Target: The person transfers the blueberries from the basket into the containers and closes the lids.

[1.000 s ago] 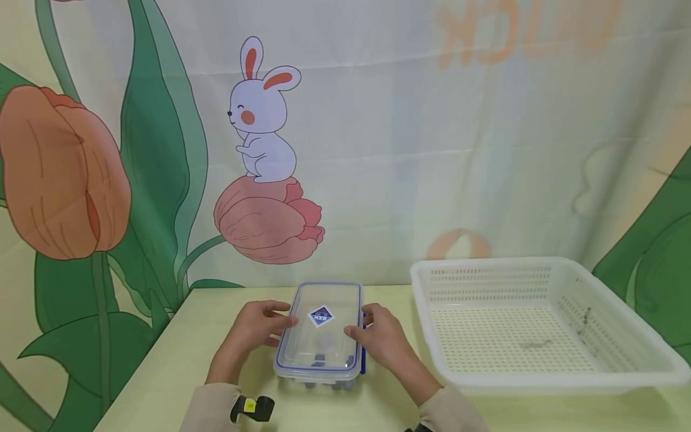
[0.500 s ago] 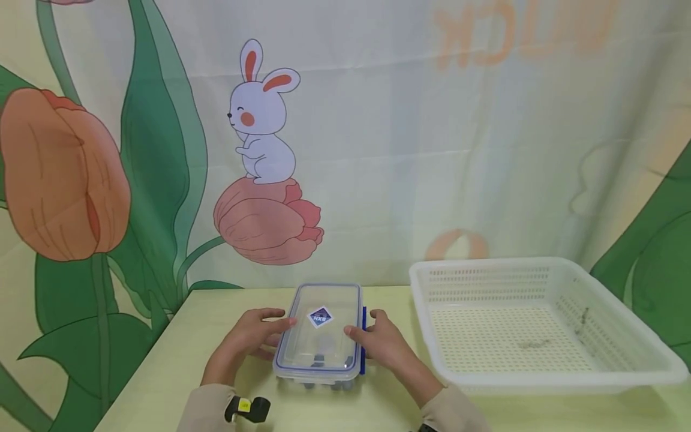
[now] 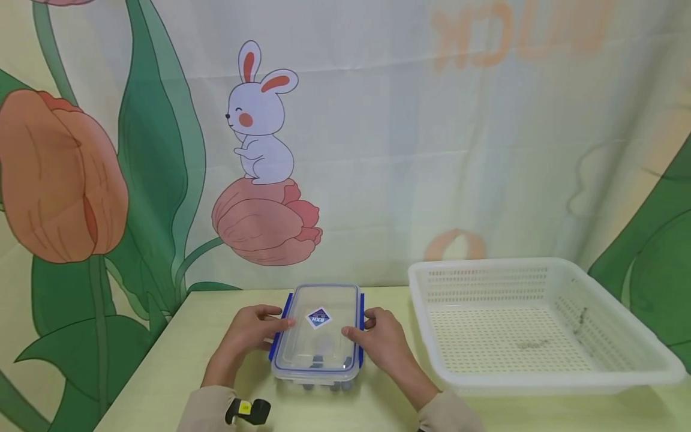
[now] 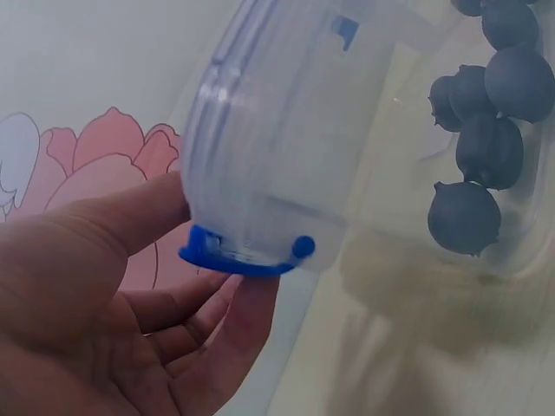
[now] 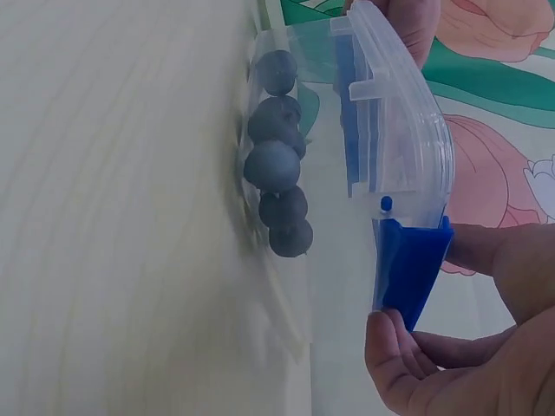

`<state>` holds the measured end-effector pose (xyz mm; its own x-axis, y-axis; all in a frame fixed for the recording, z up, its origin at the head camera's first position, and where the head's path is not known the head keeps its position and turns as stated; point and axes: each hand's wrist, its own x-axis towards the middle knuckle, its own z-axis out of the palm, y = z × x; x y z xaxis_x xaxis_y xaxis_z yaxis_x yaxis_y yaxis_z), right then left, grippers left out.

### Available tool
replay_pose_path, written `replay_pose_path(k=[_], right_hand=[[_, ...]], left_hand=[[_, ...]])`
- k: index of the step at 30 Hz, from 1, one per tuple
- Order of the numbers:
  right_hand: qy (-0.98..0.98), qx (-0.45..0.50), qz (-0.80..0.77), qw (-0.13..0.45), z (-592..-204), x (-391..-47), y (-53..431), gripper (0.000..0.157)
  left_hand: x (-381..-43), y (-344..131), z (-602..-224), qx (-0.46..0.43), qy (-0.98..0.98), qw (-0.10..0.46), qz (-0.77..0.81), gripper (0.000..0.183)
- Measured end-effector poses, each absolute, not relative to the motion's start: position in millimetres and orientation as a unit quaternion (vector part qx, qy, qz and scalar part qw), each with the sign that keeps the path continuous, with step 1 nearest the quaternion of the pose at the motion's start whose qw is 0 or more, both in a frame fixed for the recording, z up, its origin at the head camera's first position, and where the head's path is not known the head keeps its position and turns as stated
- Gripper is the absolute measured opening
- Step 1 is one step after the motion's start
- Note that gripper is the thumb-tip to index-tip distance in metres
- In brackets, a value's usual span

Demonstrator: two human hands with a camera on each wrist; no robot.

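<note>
A clear lidded food container (image 3: pixel 324 351) stands on the table, with a blue-edged lid and a blue-and-white label. Dark round berries, apparently blueberries (image 5: pixel 273 165), lie on its bottom. My left hand (image 3: pixel 249 331) is at its left side, thumb on the lid's rim and fingers at the left blue latch (image 4: pixel 238 258). On the opposite side, my right hand (image 3: pixel 382 337) has its thumb on the lid and fingertips at the lower edge of the right blue latch (image 5: pixel 414 269). Both latches stick outward from the sides.
A large white perforated plastic basket (image 3: pixel 442 360) stands right of the container. Behind the pale yellow table (image 3: pixel 178 348) hangs a curtain (image 3: pixel 378 150) printed with a rabbit and tulips. A black wrist camera (image 3: pixel 258 411) is on the left sleeve.
The left blue latch, out of sight in the earlier head frames, now juts out from the container's left side. On the right, the latch has swung outward and up. The container stays in place.
</note>
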<state>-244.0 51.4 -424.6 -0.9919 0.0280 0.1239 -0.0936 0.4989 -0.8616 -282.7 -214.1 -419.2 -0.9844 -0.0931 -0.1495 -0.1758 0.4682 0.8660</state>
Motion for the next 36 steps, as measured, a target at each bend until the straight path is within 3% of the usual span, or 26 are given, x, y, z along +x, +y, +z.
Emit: replay_pose_path(k=[6, 19, 26, 36], right_hand=[[-0.866, 0.031, 0.494, 0.071, -425, -244, 52, 0.06], [-0.873, 0.063, 0.475, 0.09, -423, -242, 49, 0.045], [-0.889, 0.072, 0.44, 0.104, -421, -242, 44, 0.038], [-0.897, 0.075, 0.428, 0.083, -419, -243, 46, 0.043]], left_hand=[[-279, -210, -414, -0.082, 0.866, 0.027, 0.493, 0.049], [-268, -193, -399, -0.083, 0.908, -0.028, 0.41, 0.032], [-267, -190, -398, -0.084, 0.913, -0.042, 0.397, 0.031], [-264, -193, -399, -0.051, 0.939, -0.052, 0.336, 0.033]])
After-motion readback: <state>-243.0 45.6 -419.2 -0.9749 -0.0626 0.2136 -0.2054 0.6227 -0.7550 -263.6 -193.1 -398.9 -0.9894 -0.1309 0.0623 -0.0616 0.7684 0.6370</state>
